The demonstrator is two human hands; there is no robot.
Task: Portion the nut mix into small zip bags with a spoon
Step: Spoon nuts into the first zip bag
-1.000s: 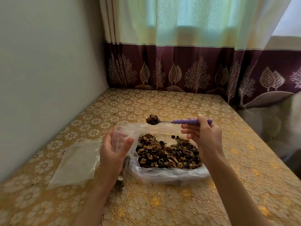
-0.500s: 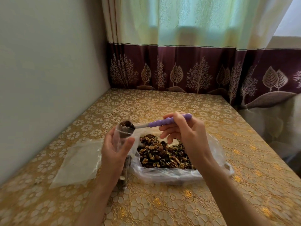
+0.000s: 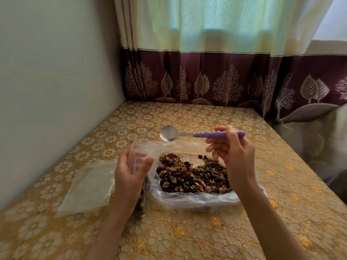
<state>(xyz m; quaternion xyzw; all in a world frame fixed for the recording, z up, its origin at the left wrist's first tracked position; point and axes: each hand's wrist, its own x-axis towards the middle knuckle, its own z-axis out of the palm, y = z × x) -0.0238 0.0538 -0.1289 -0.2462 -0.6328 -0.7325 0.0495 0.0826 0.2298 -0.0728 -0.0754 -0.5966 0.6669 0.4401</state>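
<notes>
My left hand [image 3: 131, 177] grips a small clear zip bag [image 3: 143, 153] upright with its mouth open; nuts show in its lower part below my wrist. My right hand [image 3: 234, 154] pinches the purple beaded handle of a metal spoon [image 3: 169, 133]. The spoon's bowl is empty and hovers just above and right of the small bag's mouth. Beneath both hands lies a large clear plastic bag [image 3: 189, 200], spread open on the table, holding the brown nut mix [image 3: 191, 175].
A flat empty zip bag [image 3: 88, 186] lies on the table to the left. The gold floral tablecloth [image 3: 187, 237] covers the table, with a wall along the left edge and a curtain [image 3: 216, 77] behind the far edge.
The loaded spoon moved left to the small bag's mouth and tipped its nuts in. It now sits lifted back to the right, empty. My left hand kept holding the bag.
</notes>
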